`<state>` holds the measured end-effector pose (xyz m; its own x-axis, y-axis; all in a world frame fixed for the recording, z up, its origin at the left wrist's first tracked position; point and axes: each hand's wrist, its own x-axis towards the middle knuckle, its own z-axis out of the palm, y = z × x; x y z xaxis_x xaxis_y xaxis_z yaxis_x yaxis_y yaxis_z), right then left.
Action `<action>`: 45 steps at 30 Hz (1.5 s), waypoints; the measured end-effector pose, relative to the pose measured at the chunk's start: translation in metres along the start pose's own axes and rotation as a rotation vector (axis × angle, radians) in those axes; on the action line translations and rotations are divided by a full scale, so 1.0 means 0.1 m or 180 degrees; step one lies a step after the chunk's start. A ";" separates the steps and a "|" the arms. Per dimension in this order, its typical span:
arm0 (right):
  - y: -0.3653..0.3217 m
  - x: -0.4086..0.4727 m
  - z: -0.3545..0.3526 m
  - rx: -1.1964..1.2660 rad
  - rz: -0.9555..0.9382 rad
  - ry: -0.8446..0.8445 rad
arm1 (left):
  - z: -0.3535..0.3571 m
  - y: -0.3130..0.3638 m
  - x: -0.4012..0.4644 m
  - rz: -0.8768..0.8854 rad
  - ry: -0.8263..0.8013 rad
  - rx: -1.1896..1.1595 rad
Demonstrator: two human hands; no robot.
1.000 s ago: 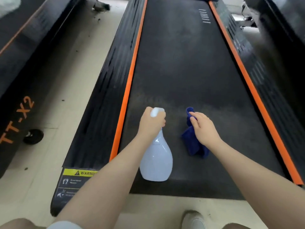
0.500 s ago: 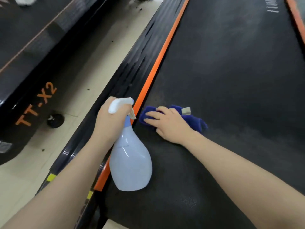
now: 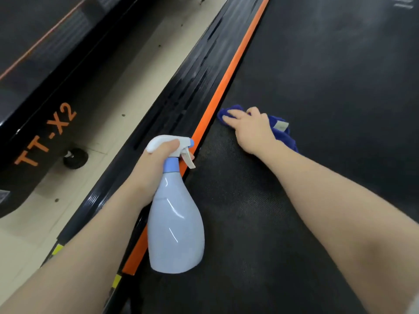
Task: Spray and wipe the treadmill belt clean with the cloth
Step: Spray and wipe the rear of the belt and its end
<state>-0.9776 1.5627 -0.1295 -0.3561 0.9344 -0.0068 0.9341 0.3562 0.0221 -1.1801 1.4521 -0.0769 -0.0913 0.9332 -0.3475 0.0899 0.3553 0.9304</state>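
Observation:
The black treadmill belt (image 3: 328, 91) fills the right of the view, bordered on its left by an orange strip (image 3: 229, 80). My right hand (image 3: 251, 130) presses a blue cloth (image 3: 283, 132) flat on the belt, its fingers straight and reaching almost to the orange strip. My left hand (image 3: 154, 168) grips the neck of a pale blue spray bottle (image 3: 174, 223) with a white trigger head. The bottle hangs upright over the belt's left edge, nearer to me than the cloth.
A ribbed black side rail (image 3: 181, 96) runs left of the orange strip. Beyond it lies a strip of beige floor (image 3: 108, 96), then a second black treadmill (image 3: 43, 71) marked TT-X2 with a small wheel (image 3: 76, 157).
My right hand has slid the cloth leftward across the belt to the orange strip and then farther up the belt. My left hand keeps hold of the bottle, and the view has swung left.

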 end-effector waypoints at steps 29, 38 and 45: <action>-0.32 -0.07 0.04 0.0245 -0.0078 0.0178 | -0.01 -0.01 0.06 -0.0366 -0.0053 -0.0342; -0.07 0.07 0.03 0.0190 0.0174 0.0252 | 0.01 -0.03 0.05 -0.0105 0.0023 -0.0365; -0.47 -0.81 0.22 0.0427 -0.1453 0.0391 | 0.03 -0.04 0.04 -0.0041 0.0090 -0.0350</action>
<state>-0.9917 1.4703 -0.1516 -0.7225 0.6786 0.1322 0.6739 0.7340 -0.0846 -1.1778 1.4548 -0.0820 -0.1198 0.9262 -0.3576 -0.0206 0.3578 0.9336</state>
